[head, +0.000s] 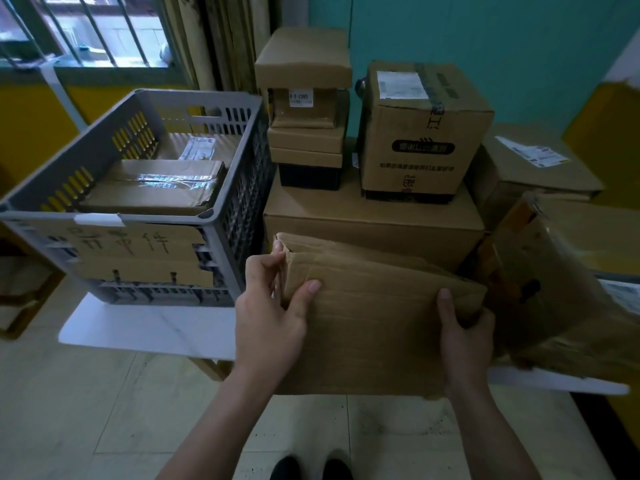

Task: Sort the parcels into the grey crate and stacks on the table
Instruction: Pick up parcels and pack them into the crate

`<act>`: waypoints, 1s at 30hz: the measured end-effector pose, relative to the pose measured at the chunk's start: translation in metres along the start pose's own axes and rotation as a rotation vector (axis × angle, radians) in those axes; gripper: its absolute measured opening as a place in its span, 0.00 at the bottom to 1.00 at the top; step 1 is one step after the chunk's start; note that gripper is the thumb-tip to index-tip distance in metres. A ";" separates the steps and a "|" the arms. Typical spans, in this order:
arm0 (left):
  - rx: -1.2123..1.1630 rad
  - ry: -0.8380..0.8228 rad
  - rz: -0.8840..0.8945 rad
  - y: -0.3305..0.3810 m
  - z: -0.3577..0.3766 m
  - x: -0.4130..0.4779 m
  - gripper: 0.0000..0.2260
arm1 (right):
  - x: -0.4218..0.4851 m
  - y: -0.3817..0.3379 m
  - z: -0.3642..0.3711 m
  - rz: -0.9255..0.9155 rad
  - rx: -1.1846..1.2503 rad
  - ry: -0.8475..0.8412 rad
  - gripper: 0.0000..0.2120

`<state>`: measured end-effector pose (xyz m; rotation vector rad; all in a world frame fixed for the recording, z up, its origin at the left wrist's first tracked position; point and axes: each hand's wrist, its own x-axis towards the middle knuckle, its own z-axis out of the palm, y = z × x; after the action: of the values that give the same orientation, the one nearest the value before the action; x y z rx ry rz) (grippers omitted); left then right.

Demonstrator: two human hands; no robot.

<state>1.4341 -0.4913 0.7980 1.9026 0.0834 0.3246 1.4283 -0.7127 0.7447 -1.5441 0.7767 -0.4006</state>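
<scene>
Parcel (374,327) is gripped at both ends by left hand (273,317) and right hand (467,337) (fingers (266,268) curled round).

Grey crate (242,202) of matt moulded plastic, its walls pierced with slots. A sheet of plain brown cardboard (138,251) covers its front, held by a strip of white tape (100,220). Inside, 1 cardboard parcel (114,195) carries glossy clear tape that catches the light. The nearest parcel (374,327) is matt brown cardboard, creased and softened at its edges. The far-right parcel (554,289) looks wrapped in shiny clear film, though blur makes this uncertain. A white paper label (401,84) tops the tall cardboard box (415,150). Smooth white table top (145,330); pale floor tiles (69,410) with a faint sheen.
</scene>
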 end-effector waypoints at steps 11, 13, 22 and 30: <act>-0.027 -0.042 -0.080 -0.036 -0.030 0.027 0.17 | -0.032 -0.007 0.024 -0.106 -0.107 0.065 0.35; -0.045 -0.057 -0.089 -0.041 -0.032 0.031 0.16 | -0.035 -0.008 0.025 -0.114 -0.127 0.072 0.34; -0.093 -0.090 -0.148 -0.066 -0.037 0.037 0.14 | -0.050 -0.009 0.031 -0.221 -0.222 0.178 0.33; -0.125 -0.172 -0.168 -0.076 -0.049 0.040 0.24 | -0.064 -0.004 0.034 -0.238 -0.279 0.207 0.32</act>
<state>1.4669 -0.4119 0.7499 1.7784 0.1046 0.0511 1.4069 -0.6444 0.7562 -1.8865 0.8372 -0.6571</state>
